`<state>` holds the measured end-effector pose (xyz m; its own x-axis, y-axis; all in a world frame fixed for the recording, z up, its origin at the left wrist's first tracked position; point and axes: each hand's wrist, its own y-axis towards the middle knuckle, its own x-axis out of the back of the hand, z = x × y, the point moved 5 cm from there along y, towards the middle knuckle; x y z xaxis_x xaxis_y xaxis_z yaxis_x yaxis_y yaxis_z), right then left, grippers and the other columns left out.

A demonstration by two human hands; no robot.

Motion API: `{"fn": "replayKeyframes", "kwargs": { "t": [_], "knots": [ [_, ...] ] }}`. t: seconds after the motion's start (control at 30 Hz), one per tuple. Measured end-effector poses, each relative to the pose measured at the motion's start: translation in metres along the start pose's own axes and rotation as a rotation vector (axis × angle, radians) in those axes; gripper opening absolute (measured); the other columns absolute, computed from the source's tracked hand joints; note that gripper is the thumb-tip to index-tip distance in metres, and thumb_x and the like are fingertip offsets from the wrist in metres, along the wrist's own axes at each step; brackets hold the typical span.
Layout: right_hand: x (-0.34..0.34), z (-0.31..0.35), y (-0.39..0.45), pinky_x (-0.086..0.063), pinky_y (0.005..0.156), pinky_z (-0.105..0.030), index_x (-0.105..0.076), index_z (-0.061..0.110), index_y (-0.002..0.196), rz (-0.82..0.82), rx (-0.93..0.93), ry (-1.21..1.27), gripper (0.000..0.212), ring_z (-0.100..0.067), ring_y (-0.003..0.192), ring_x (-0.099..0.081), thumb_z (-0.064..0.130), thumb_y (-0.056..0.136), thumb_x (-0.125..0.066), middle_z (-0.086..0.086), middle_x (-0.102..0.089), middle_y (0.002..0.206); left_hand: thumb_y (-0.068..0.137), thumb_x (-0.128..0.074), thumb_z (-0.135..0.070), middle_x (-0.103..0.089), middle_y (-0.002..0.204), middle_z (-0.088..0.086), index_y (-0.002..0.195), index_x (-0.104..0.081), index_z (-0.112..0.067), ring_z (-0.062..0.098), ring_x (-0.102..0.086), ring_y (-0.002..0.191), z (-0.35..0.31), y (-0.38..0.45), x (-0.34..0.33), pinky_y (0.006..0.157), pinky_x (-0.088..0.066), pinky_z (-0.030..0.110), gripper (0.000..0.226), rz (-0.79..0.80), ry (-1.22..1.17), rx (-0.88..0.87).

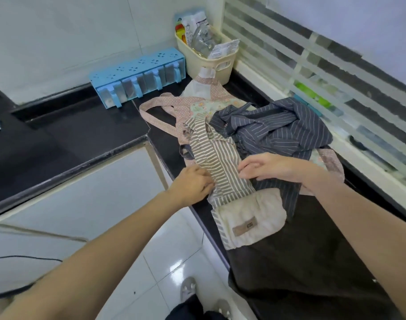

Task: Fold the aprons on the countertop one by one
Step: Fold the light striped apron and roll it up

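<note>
A heap of aprons lies on the black countertop [312,239]. On top is a grey-and-white striped apron [217,155] with a cream pocket panel [250,221] hanging toward the counter's front edge. My left hand [192,183] grips its left edge, fingers curled into the cloth. My right hand [266,166] lies on its right side with fingers stretched out flat. Behind it sits a crumpled navy pinstriped apron [278,128]. Under both lies a pink dotted apron [172,105] with floral patches and long straps.
A blue spice rack [137,79] stands against the back wall. A cream basket [209,54] of packets sits in the corner. A louvred window [324,72] runs along the right. White cabinets and tiled floor lie below the counter's edge.
</note>
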<state>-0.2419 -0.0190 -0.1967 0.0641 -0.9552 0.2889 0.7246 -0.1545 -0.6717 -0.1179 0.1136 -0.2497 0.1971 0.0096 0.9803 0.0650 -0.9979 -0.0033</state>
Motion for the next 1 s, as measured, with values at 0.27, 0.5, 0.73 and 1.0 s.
{"fn": "replayKeyframes", "kwargs": {
  "t": [0.27,0.5,0.73,1.0],
  "knots": [
    [-0.025,-0.048,-0.004,-0.040,0.071,-0.024,-0.062,0.015,0.106,-0.182,-0.009,-0.239,0.034,-0.016,0.098,-0.055,0.040,0.083,-0.068,0.000,-0.059,0.106,0.093,-0.041,-0.051,-0.030,0.151,0.015,0.146,-0.030,-0.012,0.031,-0.032,0.136,-0.092,-0.050,-0.008,0.111,-0.028,0.041,0.067,-0.039,-0.038,-0.144],
    [-0.066,-0.018,-0.031,-0.031,0.103,-0.036,-0.050,0.008,0.127,-0.503,0.576,-1.141,0.040,-0.025,0.121,-0.041,0.025,0.091,-0.051,-0.007,-0.046,0.130,0.080,-0.063,-0.043,0.007,0.157,0.015,0.149,0.010,-0.010,0.031,0.001,0.144,-0.100,-0.049,-0.047,0.118,-0.004,0.043,0.106,0.276,0.110,0.145],
    [-0.073,-0.065,-0.016,-0.011,0.119,-0.038,-0.011,0.014,0.149,-0.287,0.323,-1.207,0.094,-0.021,0.145,0.003,0.027,0.077,-0.070,-0.004,-0.004,0.157,0.069,-0.071,-0.037,-0.013,0.152,0.012,0.151,-0.005,-0.014,0.031,-0.014,0.138,-0.088,-0.039,-0.046,0.117,-0.012,0.038,0.107,0.252,-0.155,0.223],
    [-0.039,-0.033,-0.029,-0.048,0.086,-0.030,-0.055,0.017,0.105,-0.084,0.245,-0.744,0.042,-0.016,0.099,-0.050,0.023,0.068,-0.074,0.002,-0.040,0.105,0.054,-0.062,-0.043,-0.058,0.119,-0.002,0.129,-0.049,-0.020,0.015,-0.054,0.109,-0.064,-0.053,0.007,0.093,-0.044,0.025,0.079,0.236,-0.912,0.550]
  ]
}}
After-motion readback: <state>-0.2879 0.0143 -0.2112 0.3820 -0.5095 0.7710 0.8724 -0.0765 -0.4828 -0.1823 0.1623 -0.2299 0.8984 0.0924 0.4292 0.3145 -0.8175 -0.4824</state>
